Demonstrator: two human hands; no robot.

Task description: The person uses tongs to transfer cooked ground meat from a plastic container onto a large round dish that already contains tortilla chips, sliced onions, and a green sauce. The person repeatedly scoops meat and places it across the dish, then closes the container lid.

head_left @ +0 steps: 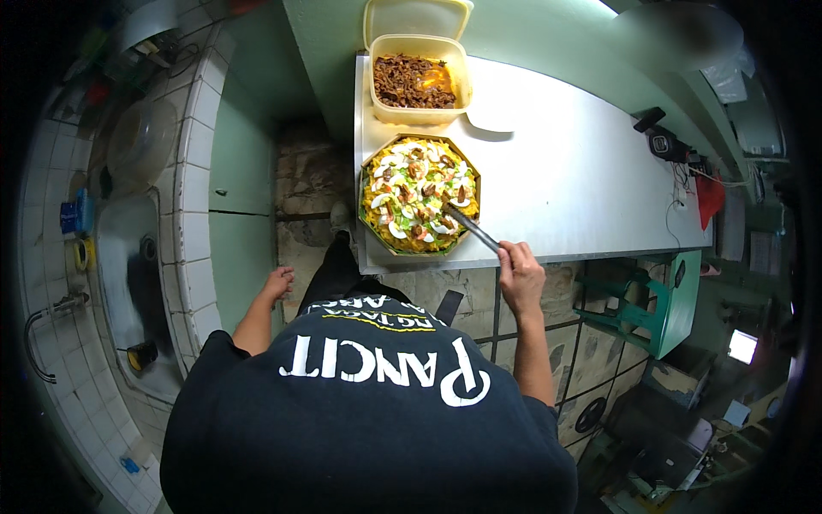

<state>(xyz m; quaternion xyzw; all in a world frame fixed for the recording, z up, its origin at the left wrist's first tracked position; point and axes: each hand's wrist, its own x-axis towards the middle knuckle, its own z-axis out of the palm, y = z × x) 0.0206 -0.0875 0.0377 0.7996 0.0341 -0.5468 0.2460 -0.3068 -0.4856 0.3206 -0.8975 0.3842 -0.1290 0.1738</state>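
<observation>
An octagonal tray [476,183] at the left end of the table holds yellow noodles topped with egg slices, chopped greens and brown pieces; a green lining shows along its edge. My right hand [521,267] is closed around the end of a pair of tongs [479,232], past the tray's near right side. The tips of the tongs reach the toppings at the tray's right; whether they pinch a piece is too small to tell. My left hand [278,282] hangs low beside my body, away from the table, holding nothing, its fingers loosely bent and apart.
Behind the tray stands a plastic container [463,92] of brown bits in oil, its lid [416,17] tilted up against the wall. The white table [556,154] runs right, with a dark device [666,144] at its far end. Green stools [676,304] stand below; a sink [128,223] is left.
</observation>
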